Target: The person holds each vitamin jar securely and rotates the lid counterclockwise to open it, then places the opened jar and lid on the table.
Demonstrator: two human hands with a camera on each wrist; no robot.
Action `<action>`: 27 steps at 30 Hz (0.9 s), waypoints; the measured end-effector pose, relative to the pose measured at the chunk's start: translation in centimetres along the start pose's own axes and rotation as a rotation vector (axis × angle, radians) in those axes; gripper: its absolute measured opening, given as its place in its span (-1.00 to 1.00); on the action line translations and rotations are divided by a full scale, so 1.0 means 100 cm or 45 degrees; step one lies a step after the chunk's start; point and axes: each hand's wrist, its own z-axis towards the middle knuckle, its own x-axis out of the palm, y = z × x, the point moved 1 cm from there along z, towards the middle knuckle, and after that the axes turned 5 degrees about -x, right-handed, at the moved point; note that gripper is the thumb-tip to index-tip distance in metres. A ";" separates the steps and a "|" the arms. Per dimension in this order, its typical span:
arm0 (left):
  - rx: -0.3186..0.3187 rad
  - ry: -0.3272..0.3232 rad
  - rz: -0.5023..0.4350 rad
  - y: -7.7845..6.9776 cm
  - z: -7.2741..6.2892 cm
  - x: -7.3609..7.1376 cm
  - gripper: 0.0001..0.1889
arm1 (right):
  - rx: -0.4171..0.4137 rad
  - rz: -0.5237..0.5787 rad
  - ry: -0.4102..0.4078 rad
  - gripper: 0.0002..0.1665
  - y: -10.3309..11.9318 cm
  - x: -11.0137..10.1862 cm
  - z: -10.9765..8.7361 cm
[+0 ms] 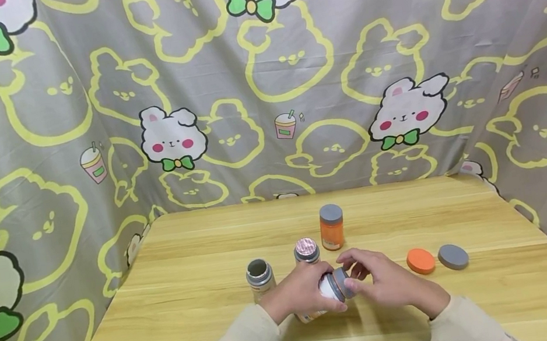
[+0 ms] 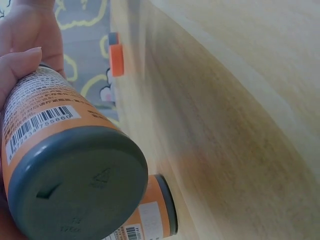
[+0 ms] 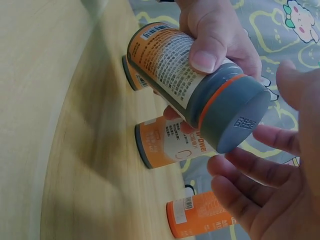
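My left hand [image 1: 302, 291] grips a supplement bottle [image 3: 165, 67] with an orange and white label, tilted above the table with its base toward the left wrist camera. A grey screw cap [image 3: 235, 114] with an orange ring below it sits on the bottle's neck. My right hand [image 1: 388, 280] is at the cap end, fingers spread and loosely bent. In the right wrist view its fingertips lie close to the cap's edge, and the thumb stands apart from it. Behind the left hand are a foil-sealed bottle [image 1: 306, 248] and, to its left, an uncapped bottle [image 1: 260, 275].
An orange jar [image 1: 333, 232] with a grey lid stands farther back on the wooden table [image 1: 198, 235]. To the right lie an orange lid [image 1: 421, 261] and a grey lid [image 1: 453, 257]. A patterned curtain [image 1: 239, 81] borders the table at the back and sides.
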 end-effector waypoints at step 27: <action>0.005 0.009 0.009 -0.005 0.001 -0.002 -0.47 | 0.005 -0.011 0.015 -0.56 0.004 -0.007 0.001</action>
